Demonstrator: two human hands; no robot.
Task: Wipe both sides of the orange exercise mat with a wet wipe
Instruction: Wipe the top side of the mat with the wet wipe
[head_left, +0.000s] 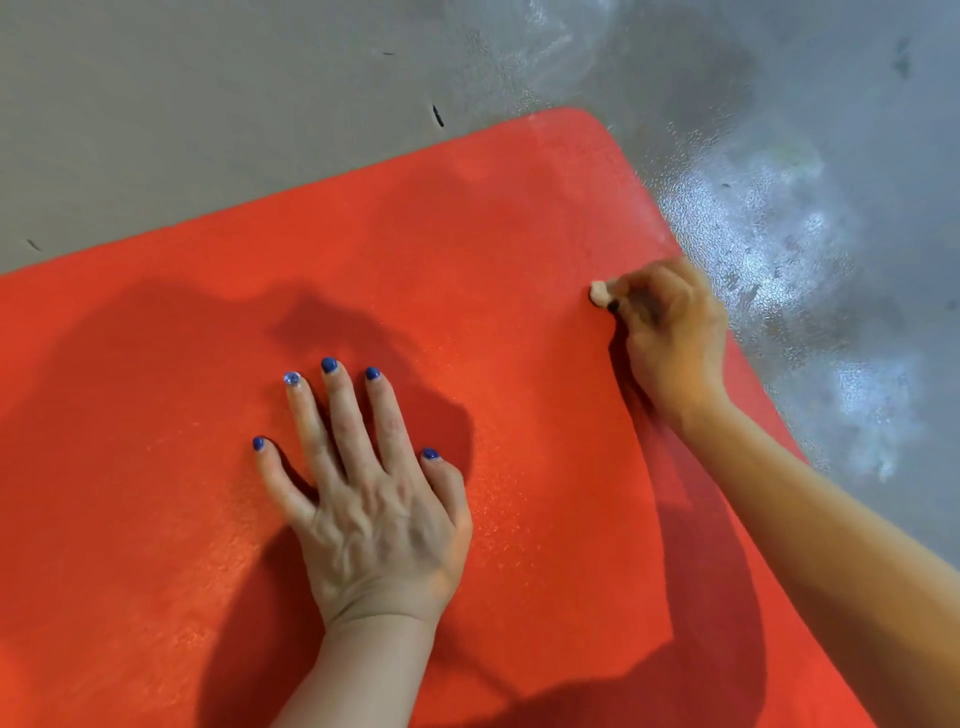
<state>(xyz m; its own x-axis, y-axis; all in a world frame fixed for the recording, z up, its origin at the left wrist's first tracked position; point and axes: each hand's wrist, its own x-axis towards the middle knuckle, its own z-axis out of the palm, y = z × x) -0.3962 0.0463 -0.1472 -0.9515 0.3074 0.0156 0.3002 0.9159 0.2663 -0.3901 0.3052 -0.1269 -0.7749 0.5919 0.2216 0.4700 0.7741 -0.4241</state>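
you are mid-wipe on the upper face of the orange exercise mat (415, 260), which lies flat on the grey floor (208, 104). your left hand (363, 499) presses it, fingers spread straight. your right hand (670, 332) curls around a small wadded wet wipe (598, 292) near the mat's right edge. next, i'd judge, sweep inward; the bracing hand sits in that path.

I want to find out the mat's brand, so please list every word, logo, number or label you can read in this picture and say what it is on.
None: no text can be read anywhere.
orange mat: plain textured surface, no logo or label showing.
wet wipe: a small wad in the right hand, no print visible.
grey floor: only dark scuffs and glare, no writing.
left hand: lies flat on the mat and holds nothing.
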